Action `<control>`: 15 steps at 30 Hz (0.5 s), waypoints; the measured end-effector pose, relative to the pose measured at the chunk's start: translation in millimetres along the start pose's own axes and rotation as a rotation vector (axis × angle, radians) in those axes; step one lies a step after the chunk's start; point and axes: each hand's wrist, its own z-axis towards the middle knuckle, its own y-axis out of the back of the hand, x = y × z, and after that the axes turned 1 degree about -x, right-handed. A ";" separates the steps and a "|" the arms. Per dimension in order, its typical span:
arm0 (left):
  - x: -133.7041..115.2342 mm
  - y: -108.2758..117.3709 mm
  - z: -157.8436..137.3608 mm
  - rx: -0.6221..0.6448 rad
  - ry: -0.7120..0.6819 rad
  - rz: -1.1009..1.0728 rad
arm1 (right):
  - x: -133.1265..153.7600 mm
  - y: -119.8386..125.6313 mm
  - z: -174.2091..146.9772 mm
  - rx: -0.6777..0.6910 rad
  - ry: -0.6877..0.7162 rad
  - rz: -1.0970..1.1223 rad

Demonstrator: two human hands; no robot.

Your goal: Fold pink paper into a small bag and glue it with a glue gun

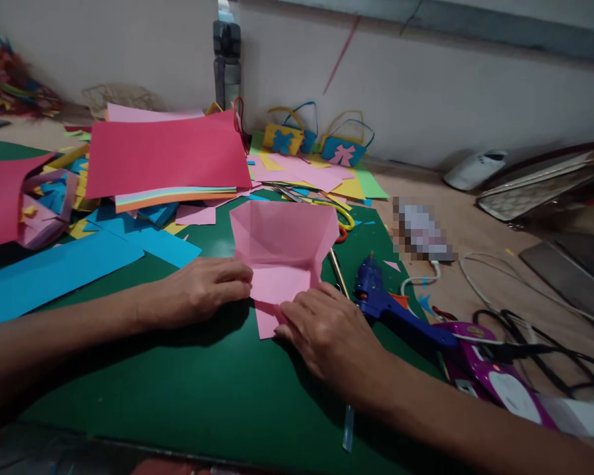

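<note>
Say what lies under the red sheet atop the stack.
Under the red sheet, an orange sheet and paler sheets peek out in front, a pink sheet behind; their middles are covered.

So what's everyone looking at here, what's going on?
A person has both hands on a partly folded piece of pink paper over a green work surface: the left hand at its left edge, the right hand at its lower right. A blue glue gun lies to the right; little paper bags stand behind.
</note>
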 end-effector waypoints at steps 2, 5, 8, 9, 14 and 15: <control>0.5 -0.2 -1.1 0.023 -0.016 0.006 | -0.2 1.4 -0.9 0.023 0.006 -0.002; 0.1 1.1 -0.5 0.079 -0.040 -0.011 | -1.7 5.3 0.6 0.065 -0.010 -0.004; -0.7 3.4 2.1 0.098 -0.044 -0.019 | -3.5 8.6 4.1 0.104 -0.045 0.019; -0.8 4.1 3.0 0.103 -0.051 -0.014 | -3.9 9.1 5.0 0.104 -0.056 0.024; -0.4 6.0 5.8 0.116 -0.091 0.026 | -3.9 7.0 1.9 0.072 -0.020 -0.017; -0.3 6.0 6.2 0.122 -0.094 0.032 | -3.7 6.0 0.2 0.064 0.003 -0.032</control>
